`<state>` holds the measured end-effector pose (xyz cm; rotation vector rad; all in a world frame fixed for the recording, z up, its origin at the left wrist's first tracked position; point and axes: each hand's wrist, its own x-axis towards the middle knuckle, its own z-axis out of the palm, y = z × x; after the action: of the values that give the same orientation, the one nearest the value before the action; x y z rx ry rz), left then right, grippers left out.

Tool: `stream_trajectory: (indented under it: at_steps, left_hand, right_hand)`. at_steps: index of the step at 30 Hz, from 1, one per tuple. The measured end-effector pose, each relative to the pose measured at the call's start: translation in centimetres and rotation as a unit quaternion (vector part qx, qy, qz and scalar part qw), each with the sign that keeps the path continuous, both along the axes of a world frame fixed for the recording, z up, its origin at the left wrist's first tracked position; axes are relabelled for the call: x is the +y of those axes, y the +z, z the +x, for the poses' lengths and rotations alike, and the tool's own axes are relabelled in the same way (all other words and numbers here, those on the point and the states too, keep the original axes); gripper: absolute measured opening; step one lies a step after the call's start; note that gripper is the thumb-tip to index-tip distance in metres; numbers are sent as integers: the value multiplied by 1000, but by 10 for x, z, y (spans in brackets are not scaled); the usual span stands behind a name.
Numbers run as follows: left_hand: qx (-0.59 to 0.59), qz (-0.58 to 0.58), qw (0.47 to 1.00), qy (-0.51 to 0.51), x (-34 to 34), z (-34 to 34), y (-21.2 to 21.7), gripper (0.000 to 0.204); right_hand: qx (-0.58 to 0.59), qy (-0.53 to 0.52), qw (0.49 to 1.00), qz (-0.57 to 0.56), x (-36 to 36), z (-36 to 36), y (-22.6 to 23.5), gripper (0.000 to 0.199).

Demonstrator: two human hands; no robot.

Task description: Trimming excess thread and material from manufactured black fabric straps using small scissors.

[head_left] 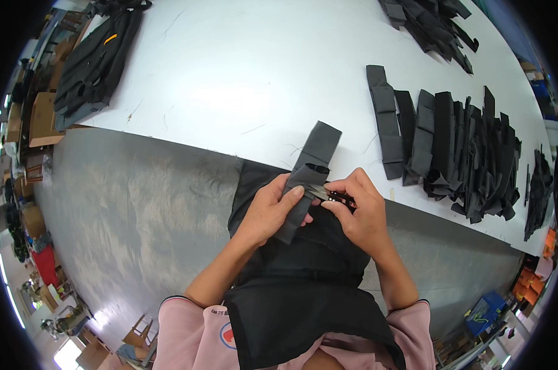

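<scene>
My left hand grips a long folded strip of black fabric that reaches from my lap up onto the white table's near edge. My right hand holds small thread snips with dark handles, their metal tips touching the strip's edge beside my left thumb. A black apron covers my lap beneath both hands.
Rows of similar black fabric pieces lie on the table to the right, with another heap at the far right. A pile of black garments sits at the table's far left. Grey floor shows below the table edge.
</scene>
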<state>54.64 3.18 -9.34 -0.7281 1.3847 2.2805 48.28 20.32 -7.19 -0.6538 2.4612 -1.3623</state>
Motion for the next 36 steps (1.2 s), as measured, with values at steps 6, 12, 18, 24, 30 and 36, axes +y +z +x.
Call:
stream_trajectory:
  at_steps: [6,12,18,24,30,36]
  left_hand:
    - [-24,-30,996,-77,-11,2,6,26]
    - [-22,-75,983,-167,-16,2,14,23]
    - [-2,-79,980,-181,-15,2,15,22]
    - [-1,-89,978,-188,-15,3,17,21]
    - [4,-100,976,-193,-14,5,13,21]
    - [0,-110,972,-206,-14,4,16,21]
  right_hand:
    - [32,63,996,46,-4,-3,2,19]
    - [101,130,982,89,-3,-5,5,26]
    - [51,146,986,57,0,-5,6,28]
    - [70,151,985,36,1,-4,3,28]
    - [148,173,972,63,1,-1,1,28]
    - [153,178,968,86,1,-2,8,29]
